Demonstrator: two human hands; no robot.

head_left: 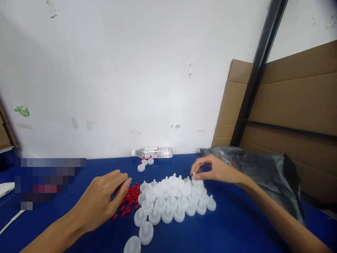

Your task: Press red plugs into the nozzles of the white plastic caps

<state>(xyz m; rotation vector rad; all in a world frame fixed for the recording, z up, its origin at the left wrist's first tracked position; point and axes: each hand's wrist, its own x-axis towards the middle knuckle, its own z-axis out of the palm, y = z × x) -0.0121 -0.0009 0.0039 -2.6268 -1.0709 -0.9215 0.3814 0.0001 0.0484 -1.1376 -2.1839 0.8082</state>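
Note:
My right hand (206, 168) pinches a white nozzle cap (197, 181) by its spout, at the back right of a heap of the same caps (172, 203). These are round, translucent white, each with a thin spout; most stand spout up. My left hand (109, 193) hovers over the left side of a pile of small red tips (133, 195). Its fingers are bent together with the thumb drawn up to them; whether anything is between them is hidden. Beyond the heap stand three white caps fitted with red tips (141, 167).
A clear plastic bottle (164, 152) lies against the white wall. Black plastic sheeting (268, 175) covers the table's right side, with cardboard (295, 102) and a dark metal post (252, 91) behind it. A white cable (12, 221) lies at far left on the blue table (221, 228).

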